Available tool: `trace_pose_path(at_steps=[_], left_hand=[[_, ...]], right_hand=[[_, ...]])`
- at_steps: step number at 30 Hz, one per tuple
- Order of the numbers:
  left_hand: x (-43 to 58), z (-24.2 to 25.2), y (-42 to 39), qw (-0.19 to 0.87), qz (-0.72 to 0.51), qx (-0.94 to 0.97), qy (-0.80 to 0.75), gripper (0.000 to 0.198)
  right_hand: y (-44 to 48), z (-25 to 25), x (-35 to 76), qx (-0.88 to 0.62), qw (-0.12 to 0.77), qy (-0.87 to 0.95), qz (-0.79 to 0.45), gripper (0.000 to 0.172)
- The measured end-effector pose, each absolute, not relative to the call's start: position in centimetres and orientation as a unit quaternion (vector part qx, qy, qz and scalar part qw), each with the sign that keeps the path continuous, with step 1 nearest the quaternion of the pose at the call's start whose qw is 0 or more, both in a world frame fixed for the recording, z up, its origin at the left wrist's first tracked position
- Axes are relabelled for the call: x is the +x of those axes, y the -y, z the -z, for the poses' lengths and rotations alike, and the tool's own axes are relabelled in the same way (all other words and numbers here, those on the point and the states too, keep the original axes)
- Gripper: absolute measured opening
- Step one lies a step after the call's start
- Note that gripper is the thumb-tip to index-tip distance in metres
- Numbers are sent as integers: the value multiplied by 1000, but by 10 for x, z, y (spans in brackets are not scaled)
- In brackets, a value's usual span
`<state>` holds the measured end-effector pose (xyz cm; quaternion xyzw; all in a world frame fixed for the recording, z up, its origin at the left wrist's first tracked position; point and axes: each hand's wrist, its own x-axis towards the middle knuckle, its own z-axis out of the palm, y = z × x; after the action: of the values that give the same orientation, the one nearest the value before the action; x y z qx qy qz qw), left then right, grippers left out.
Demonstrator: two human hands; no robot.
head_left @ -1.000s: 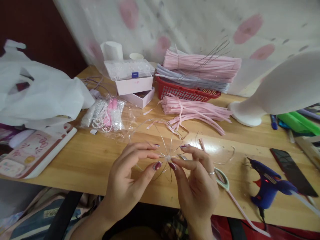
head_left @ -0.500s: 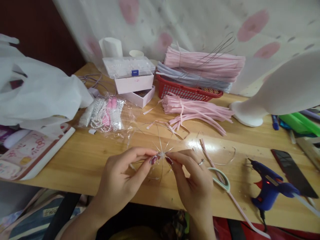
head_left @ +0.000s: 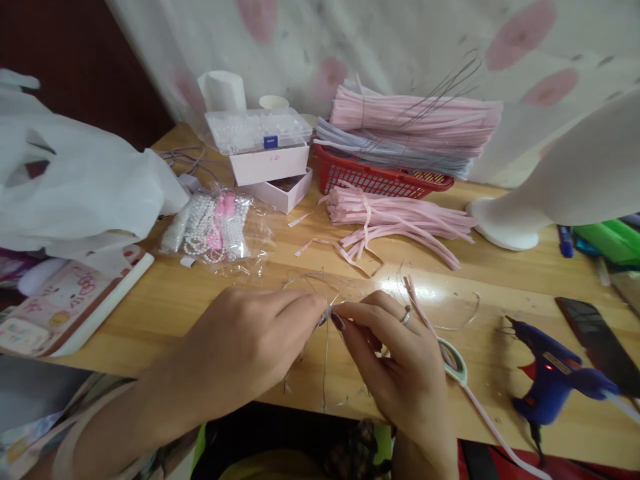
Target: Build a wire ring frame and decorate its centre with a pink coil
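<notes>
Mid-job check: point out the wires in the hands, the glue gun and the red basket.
Wires (head_left: 327, 312): head view, where they meet.
Glue gun (head_left: 549, 375): head view, on its body.
Red basket (head_left: 373, 183): head view, on its front wall.

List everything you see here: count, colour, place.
wires: several, silvery, lower centre
tied stems: 1 bundle, pink, centre
basket: 1, red, back
heaped stems: many, pink and bluish, on basket
boxes: 2, pale pink, left of basket
organiser: 1, transparent, on boxes
roll: 1, white, behind boxes
bead bag: 1, clear, centre-left
carrier bag: 1, white, left
printed case: 1, pink, left edge
glue gun: 1, blue, right
phone: 1, black, far right
loop: 1, pale green, centre-right
packet: 1, green, right edge
stand: 1, white, back right
curtain: 1, white and pink, background
table: 1, brown, underneath
left grip: 1, bare, at wires
right grip: 1, ringed, at wires
</notes>
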<state>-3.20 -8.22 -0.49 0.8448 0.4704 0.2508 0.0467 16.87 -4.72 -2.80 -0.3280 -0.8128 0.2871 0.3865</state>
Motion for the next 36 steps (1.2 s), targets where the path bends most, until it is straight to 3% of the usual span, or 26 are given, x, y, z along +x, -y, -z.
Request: trace_pose_path(at_steps=[19,26,31,36], left_hand=[[-23,1,73,-20,-263,864,-429,31],[-26,18,68,-9,-349,808,-475,13],[-26,21,69,-25,-372,787,-492,4],[-26,28,68,-77,-380,794,-467,19]], right_hand=[[48,23,170,-322,359,824,-297,18],[43,37,164,-359,439,781,-263,18],[44,38,165,-371,443,774,-259,17],[49,37,166,-355,422,789,-272,15]])
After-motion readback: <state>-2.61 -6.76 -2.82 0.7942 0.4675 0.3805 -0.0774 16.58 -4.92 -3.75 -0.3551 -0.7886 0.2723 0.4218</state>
